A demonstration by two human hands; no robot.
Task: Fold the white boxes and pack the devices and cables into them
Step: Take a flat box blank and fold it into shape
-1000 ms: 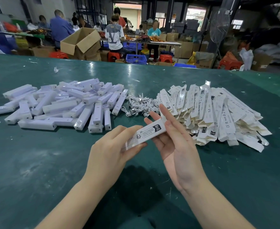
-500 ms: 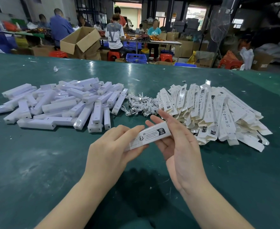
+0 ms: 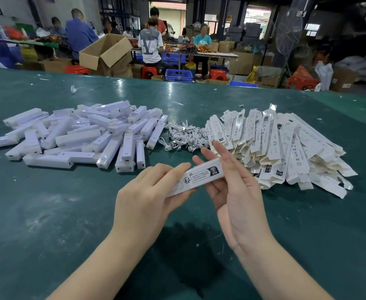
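Note:
Above the green table I hold one long white box with black printed labels. My left hand grips its left end, fingers curled round it. At the box's right end my right hand presses against it, palm turned toward me and fingers nearly straight. A heap of white devices lies on the table at left. Small coiled white cables sit in the middle. Flat unfolded white boxes are piled at right.
Beyond the table's far edge stand an open cardboard carton, red stools and a blue crate. Several people work at tables in the background. Small white scraps lie on the far part of the table.
The box has dropped slightly and shifted a little to the right between my hands. My right fingers have slid along its right end. Both hands remain on it.

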